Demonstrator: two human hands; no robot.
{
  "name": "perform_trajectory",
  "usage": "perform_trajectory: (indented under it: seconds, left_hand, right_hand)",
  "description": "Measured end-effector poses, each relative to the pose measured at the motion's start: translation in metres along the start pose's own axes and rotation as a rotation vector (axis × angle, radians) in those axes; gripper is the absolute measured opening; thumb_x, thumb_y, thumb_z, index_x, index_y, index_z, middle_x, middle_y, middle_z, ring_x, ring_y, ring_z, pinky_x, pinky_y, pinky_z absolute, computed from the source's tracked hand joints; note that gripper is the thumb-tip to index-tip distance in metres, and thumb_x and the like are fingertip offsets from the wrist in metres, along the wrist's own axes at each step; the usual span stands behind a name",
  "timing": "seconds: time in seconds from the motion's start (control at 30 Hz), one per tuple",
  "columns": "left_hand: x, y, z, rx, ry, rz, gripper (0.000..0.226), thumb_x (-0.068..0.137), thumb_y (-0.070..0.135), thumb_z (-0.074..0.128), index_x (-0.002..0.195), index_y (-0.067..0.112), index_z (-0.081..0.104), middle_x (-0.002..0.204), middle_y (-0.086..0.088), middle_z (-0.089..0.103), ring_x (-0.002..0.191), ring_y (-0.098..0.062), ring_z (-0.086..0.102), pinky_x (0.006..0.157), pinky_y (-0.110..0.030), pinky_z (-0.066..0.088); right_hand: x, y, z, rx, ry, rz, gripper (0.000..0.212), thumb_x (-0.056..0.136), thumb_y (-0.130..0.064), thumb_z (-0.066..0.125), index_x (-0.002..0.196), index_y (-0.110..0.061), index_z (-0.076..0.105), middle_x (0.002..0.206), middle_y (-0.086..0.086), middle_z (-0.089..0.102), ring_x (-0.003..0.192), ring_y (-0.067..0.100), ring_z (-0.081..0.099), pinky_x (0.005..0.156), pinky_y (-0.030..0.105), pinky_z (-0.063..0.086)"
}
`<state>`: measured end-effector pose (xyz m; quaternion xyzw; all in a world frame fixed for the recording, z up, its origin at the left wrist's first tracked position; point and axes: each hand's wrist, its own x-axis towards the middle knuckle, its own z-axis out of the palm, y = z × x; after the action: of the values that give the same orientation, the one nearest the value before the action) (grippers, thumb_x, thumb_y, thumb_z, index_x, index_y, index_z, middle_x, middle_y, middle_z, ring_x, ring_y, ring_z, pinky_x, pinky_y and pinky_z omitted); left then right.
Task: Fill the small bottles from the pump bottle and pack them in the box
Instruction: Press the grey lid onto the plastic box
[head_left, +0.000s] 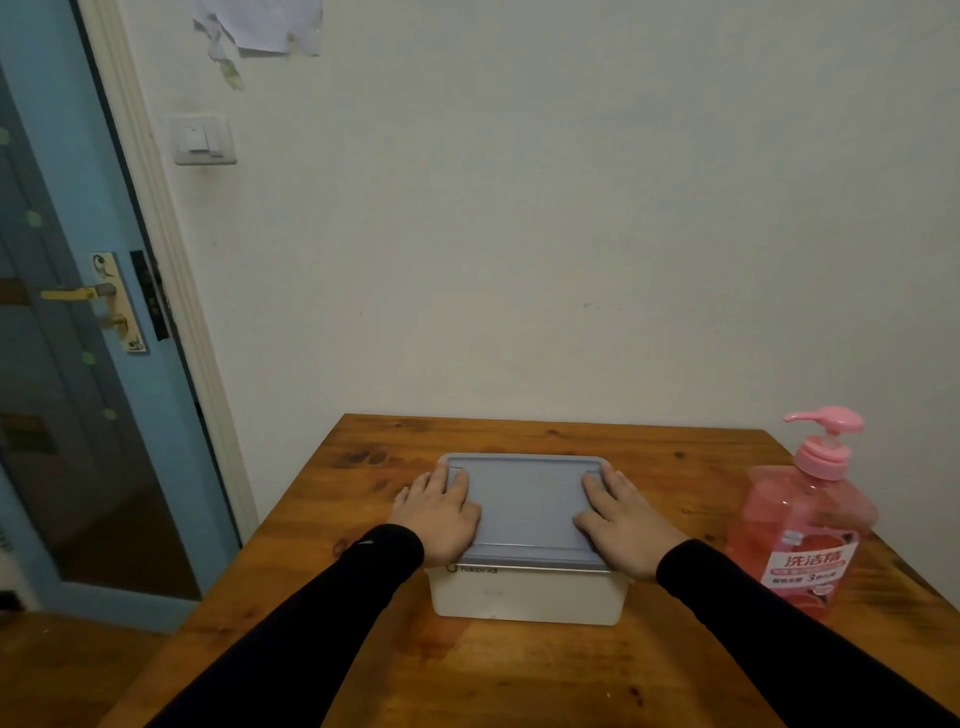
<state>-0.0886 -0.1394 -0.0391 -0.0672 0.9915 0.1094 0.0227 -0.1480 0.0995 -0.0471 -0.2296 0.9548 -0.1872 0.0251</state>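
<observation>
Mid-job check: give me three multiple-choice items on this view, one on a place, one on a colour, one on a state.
1. Where is the pump bottle relative to the box?
A. to its right
B. to its left
C. on top of it

2. What colour is the lid?
A. red
B. grey-blue
C. yellow

3. What state is the box in?
A. open, lid off
B. tipped over
C. lid on

Key: 1 A, the bottle stands at the table's right edge. 2 B, it shows grey-blue. 3 C, the left hand and right hand lie flat on the seated lid.

1 box (524, 592), 1 pump bottle (800, 525), 2 hands (441, 512)
</observation>
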Motion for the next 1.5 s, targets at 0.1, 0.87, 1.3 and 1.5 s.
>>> perform_trajectory:
  seconds: [0.1,0.87,1.3,1.5]
  left_hand:
    - [0.002,0.001,-0.001,0.018,-0.019,-0.004,0.060,0.095,0.045,0.015,0.150,0.022,0.009,0.159,-0.008,-0.006,0.141,-0.029,0.013,0.114,-0.044,0.014]
    - [-0.005,-0.004,0.005,-0.864,0.083,-0.447,0.096,0.063,0.058,0.077,0.133,0.007,0.035,0.116,-0.009,0.056,0.098,-0.025,0.059,0.085,-0.043,0.053]
    - [-0.004,0.005,0.004,-0.488,0.217,-0.376,0.074,0.074,0.063,0.066,0.122,0.010,0.051,0.114,-0.007,0.060,0.094,-0.021,0.059,0.079,-0.032,0.053]
    - [0.000,0.012,0.006,-0.375,0.216,-0.366,0.065,0.083,0.059,0.058,0.124,0.009,0.049,0.106,-0.004,0.062,0.082,-0.016,0.055,0.063,-0.024,0.045]
  right_hand:
    - [0.000,-0.001,0.000,0.014,-0.010,-0.006,0.060,0.101,-0.033,0.035,0.152,-0.014,0.011,0.160,0.006,-0.006,0.146,0.022,-0.007,0.117,0.033,0.001]
    - [-0.013,0.007,-0.007,0.685,0.016,0.404,0.064,0.069,-0.059,0.074,0.109,-0.011,0.063,0.093,0.001,0.069,0.080,0.015,0.067,0.051,0.020,0.049]
    - [-0.018,-0.009,-0.013,0.556,0.126,0.313,0.046,0.076,-0.049,0.074,0.106,-0.017,0.058,0.093,-0.004,0.064,0.080,0.010,0.061,0.054,0.018,0.043]
    - [-0.015,-0.013,-0.011,0.456,0.088,0.337,0.056,0.085,-0.050,0.063,0.121,-0.010,0.051,0.104,0.003,0.062,0.089,0.016,0.059,0.057,0.022,0.043]
